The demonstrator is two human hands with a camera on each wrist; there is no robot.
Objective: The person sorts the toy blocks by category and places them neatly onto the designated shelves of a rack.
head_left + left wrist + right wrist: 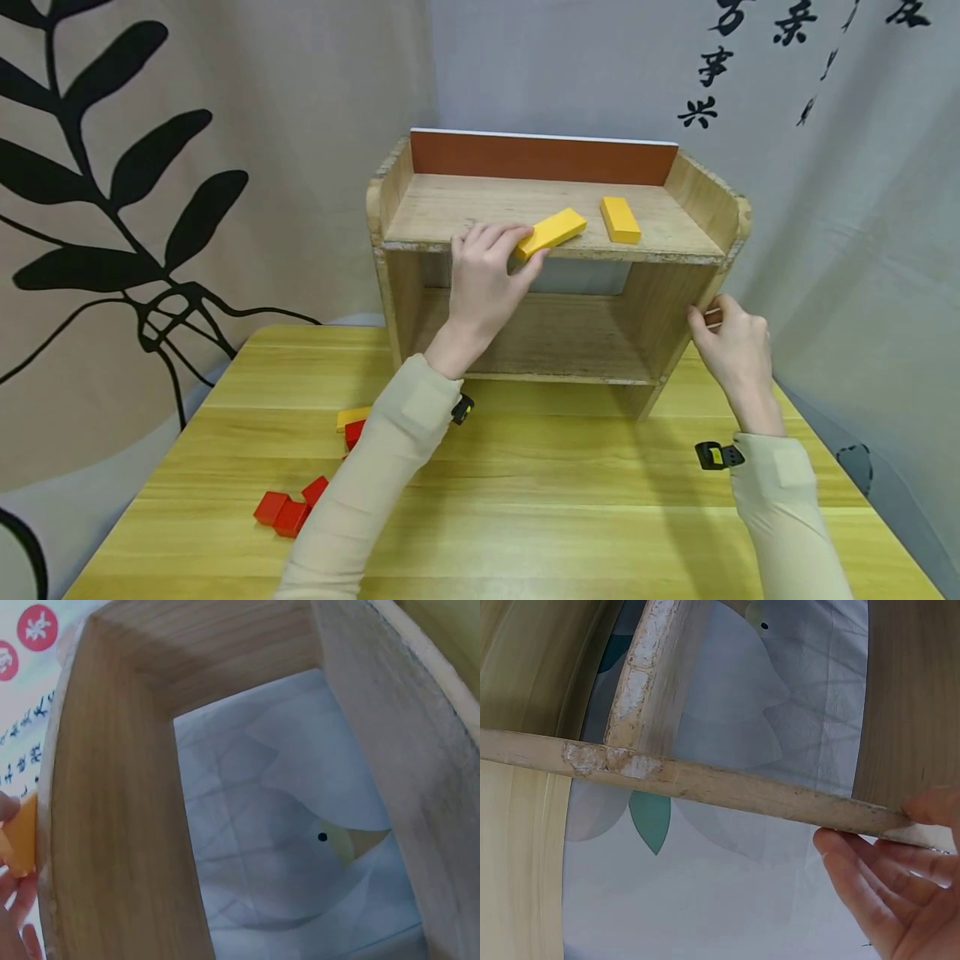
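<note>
A small wooden two-tier shelf [465,204] stands on the table, its upper board backed by a brown strip. Between thumb and fingers, my left hand [486,271] pinches a yellow block [557,231] at the front edge of that upper board. In the left wrist view the same block [22,836] shows at the left margin, beside the board. A second yellow block [620,220] lies on the upper board, to the right of the held one. My right hand [735,346] grips the front edge of the shelf's right side panel [757,801], thumb on one face and fingers on the other.
Several red blocks [291,518] lie on the table [570,508] at the left, partly behind my left sleeve. Near them a yellow block [351,418] is partly covered too. Behind the shelf hangs a printed curtain [555,67]. The shelf's lower compartment has an open back.
</note>
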